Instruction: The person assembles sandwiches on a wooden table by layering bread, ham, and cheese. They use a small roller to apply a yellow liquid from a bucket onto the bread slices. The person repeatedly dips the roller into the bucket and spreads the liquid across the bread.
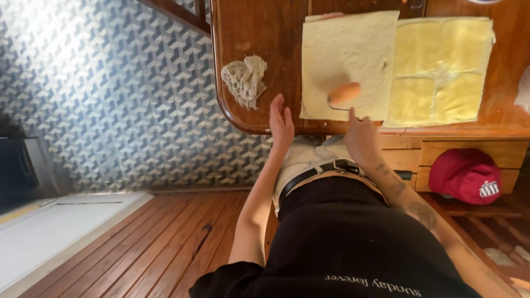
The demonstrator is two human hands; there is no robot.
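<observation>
My right hand (360, 138) is at the near edge of a wooden table (259, 38), closed on the thin handle of a small orange roller (344, 92). The roller lies on a pale cream sheet (348, 49) spread flat on the table. A yellow sheet (441, 72) with cross-shaped creases lies beside the cream one on the right, touching it. My left hand (281, 121) rests on the table's rounded edge left of the cream sheet, fingers apart and holding nothing.
A bundled cream mesh cloth (244, 80) lies on the table's left corner. A red cap (466, 175) sits on a shelf under the table at right. Patterned tiles (110, 94) and wooden floorboards (165, 243) lie to the left.
</observation>
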